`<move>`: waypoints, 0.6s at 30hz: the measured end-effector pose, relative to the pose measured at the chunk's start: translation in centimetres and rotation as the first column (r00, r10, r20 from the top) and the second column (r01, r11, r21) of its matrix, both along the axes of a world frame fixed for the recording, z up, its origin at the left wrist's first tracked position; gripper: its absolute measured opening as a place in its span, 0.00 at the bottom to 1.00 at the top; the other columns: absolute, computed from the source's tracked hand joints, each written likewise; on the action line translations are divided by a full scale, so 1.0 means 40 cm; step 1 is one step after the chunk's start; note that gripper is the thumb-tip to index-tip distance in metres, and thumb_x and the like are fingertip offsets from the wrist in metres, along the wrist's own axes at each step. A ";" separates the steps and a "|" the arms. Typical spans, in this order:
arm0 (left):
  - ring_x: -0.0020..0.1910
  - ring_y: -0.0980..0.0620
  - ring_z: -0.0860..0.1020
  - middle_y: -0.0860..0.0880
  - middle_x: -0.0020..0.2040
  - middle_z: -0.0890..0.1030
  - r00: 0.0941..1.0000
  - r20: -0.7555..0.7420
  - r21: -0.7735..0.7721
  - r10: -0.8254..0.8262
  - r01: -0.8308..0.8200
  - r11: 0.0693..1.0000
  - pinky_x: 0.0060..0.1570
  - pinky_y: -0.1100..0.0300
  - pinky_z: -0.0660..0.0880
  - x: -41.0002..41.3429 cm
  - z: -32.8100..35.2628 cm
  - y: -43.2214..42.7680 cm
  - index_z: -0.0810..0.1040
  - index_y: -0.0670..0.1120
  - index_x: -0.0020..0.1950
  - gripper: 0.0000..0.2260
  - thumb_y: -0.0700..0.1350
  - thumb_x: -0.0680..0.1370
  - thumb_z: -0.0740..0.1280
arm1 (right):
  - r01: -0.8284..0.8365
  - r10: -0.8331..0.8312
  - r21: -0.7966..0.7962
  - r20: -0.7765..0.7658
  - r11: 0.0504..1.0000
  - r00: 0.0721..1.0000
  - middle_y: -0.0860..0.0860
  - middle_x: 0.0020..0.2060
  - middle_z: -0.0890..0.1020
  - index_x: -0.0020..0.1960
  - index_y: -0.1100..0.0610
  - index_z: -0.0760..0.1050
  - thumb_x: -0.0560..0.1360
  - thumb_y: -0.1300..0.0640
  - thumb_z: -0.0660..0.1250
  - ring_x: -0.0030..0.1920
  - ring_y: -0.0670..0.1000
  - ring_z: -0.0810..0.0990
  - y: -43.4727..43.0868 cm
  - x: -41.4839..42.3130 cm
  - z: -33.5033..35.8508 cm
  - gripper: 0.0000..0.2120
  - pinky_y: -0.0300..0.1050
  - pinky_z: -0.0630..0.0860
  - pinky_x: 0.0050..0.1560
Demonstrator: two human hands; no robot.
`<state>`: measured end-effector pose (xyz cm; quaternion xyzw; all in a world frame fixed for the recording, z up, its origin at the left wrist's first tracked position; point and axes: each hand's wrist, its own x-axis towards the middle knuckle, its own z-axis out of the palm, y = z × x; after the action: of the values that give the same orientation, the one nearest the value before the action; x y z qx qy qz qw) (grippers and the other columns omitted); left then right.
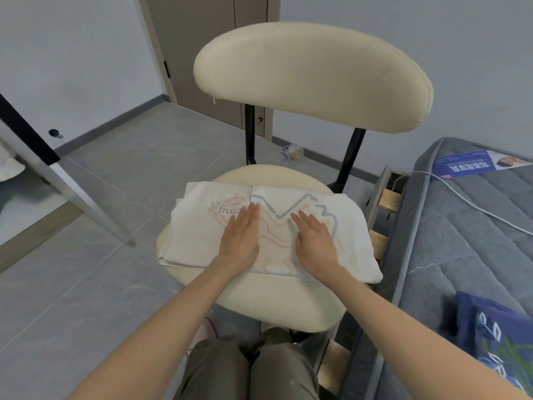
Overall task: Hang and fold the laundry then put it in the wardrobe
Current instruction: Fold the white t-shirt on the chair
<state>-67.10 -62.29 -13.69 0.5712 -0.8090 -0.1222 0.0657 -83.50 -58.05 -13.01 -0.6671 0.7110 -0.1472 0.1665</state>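
Both flat-fingered hands, left hand [240,236] and right hand [313,241], are pressing, not gripping, the folded white garment [352,226] overhanging the chair seat [277,301]; lifting carelessly risks unfolding it.

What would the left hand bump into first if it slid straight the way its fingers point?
The left hand lies flat on the folded white cloth, so it would cross more cloth, then bare chair seat. The black backrest post probably comes first, though depth is unclear.
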 end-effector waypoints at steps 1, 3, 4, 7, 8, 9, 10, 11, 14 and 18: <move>0.77 0.48 0.44 0.45 0.78 0.42 1.000 -0.003 0.015 -0.001 0.001 1.000 0.74 0.53 0.43 -0.017 -0.009 -0.026 0.41 0.42 0.77 0.33 0.31 0.75 0.52 | -0.017 0.017 0.021 -0.011 1.000 1.000 0.51 0.77 0.55 0.77 0.54 0.55 0.80 0.64 0.50 0.77 0.53 0.50 -0.028 0.006 -0.008 0.25 0.50 0.44 0.75; 0.77 0.49 0.43 0.47 0.78 0.42 0.999 -0.028 0.049 0.035 -0.034 0.998 0.74 0.53 0.41 -0.033 -0.034 -0.081 0.41 0.43 0.77 0.27 0.36 0.80 0.49 | -0.054 0.056 0.048 -0.034 0.997 0.998 0.50 0.77 0.52 0.78 0.54 0.51 0.81 0.62 0.48 0.77 0.53 0.47 -0.083 0.017 -0.031 0.25 0.50 0.42 0.75; 0.77 0.49 0.43 0.48 0.78 0.42 0.999 -0.028 0.063 0.044 -0.042 0.997 0.74 0.52 0.41 -0.030 -0.049 -0.107 0.42 0.43 0.77 0.24 0.40 0.82 0.47 | -0.077 0.080 0.059 -0.049 0.995 0.996 0.50 0.77 0.51 0.78 0.53 0.49 0.82 0.61 0.47 0.77 0.53 0.46 -0.107 0.021 -0.047 0.25 0.50 0.41 0.75; 0.77 0.53 0.42 0.53 0.78 0.43 1.000 0.025 0.042 0.004 -0.005 0.999 0.74 0.47 0.38 0.007 -0.089 -0.161 0.42 0.49 0.78 0.23 0.48 0.84 0.43 | -0.112 0.121 0.087 -0.107 0.990 0.987 0.47 0.78 0.47 0.78 0.46 0.46 0.83 0.53 0.43 0.77 0.51 0.42 -0.158 0.023 -0.104 0.23 0.53 0.38 0.75; 0.77 0.54 0.42 0.55 0.78 0.43 1.000 0.018 0.033 0.017 -0.017 0.999 0.73 0.46 0.37 0.023 -0.097 -0.173 0.42 0.51 0.78 0.22 0.49 0.83 0.42 | -0.082 0.093 0.091 -0.115 0.992 0.989 0.46 0.77 0.46 0.77 0.43 0.46 0.83 0.50 0.41 0.77 0.50 0.41 -0.167 0.021 -0.119 0.23 0.53 0.36 0.75; 0.77 0.55 0.43 0.56 0.78 0.44 0.998 0.009 0.025 0.060 -0.060 0.998 0.72 0.45 0.36 0.039 -0.103 -0.184 0.43 0.53 0.78 0.22 0.50 0.83 0.41 | -0.029 0.039 0.090 -0.115 0.996 0.993 0.45 0.77 0.46 0.77 0.41 0.46 0.83 0.48 0.40 0.77 0.49 0.40 -0.173 0.018 -0.131 0.22 0.54 0.36 0.75; 0.77 0.55 0.44 0.56 0.78 0.46 0.992 0.010 0.017 0.122 -0.122 0.992 0.71 0.44 0.36 0.053 -0.108 -0.201 0.44 0.54 0.78 0.22 0.51 0.83 0.41 | 0.035 -0.025 0.085 -0.111 0.996 0.993 0.46 0.77 0.45 0.77 0.41 0.46 0.82 0.47 0.40 0.77 0.49 0.39 -0.179 0.017 -0.139 0.23 0.55 0.35 0.75; 0.77 0.55 0.45 0.55 0.78 0.48 0.981 0.019 0.012 0.191 -0.191 0.982 0.71 0.43 0.36 0.067 -0.112 -0.219 0.47 0.54 0.78 0.22 0.51 0.83 0.41 | 0.090 -0.080 0.084 -0.115 0.992 0.990 0.46 0.77 0.45 0.77 0.41 0.46 0.82 0.47 0.40 0.77 0.48 0.39 -0.184 0.017 -0.144 0.23 0.56 0.35 0.74; 0.76 0.53 0.50 0.52 0.78 0.54 0.939 0.012 0.018 0.344 -0.345 0.939 0.72 0.45 0.39 0.102 -0.117 -0.274 0.54 0.50 0.77 0.22 0.51 0.83 0.41 | 0.154 -0.135 0.095 -0.180 0.983 0.974 0.46 0.77 0.43 0.77 0.42 0.43 0.82 0.46 0.39 0.77 0.49 0.38 -0.195 0.025 -0.149 0.24 0.60 0.34 0.73; 0.69 0.46 0.62 0.51 0.73 0.65 0.890 -0.055 -0.054 0.452 -0.454 0.889 0.64 0.51 0.56 0.133 -0.114 -0.322 0.65 0.53 0.73 0.19 0.51 0.83 0.48 | 0.148 -0.127 0.079 -0.219 0.986 0.967 0.47 0.77 0.41 0.77 0.41 0.40 0.81 0.45 0.38 0.76 0.50 0.37 -0.194 0.029 -0.154 0.24 0.66 0.34 0.71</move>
<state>-61.79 -75.19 -18.26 0.7390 -0.6555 -0.0889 0.1277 -82.34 -65.82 -19.18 -0.6195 0.7755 -0.0520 0.1101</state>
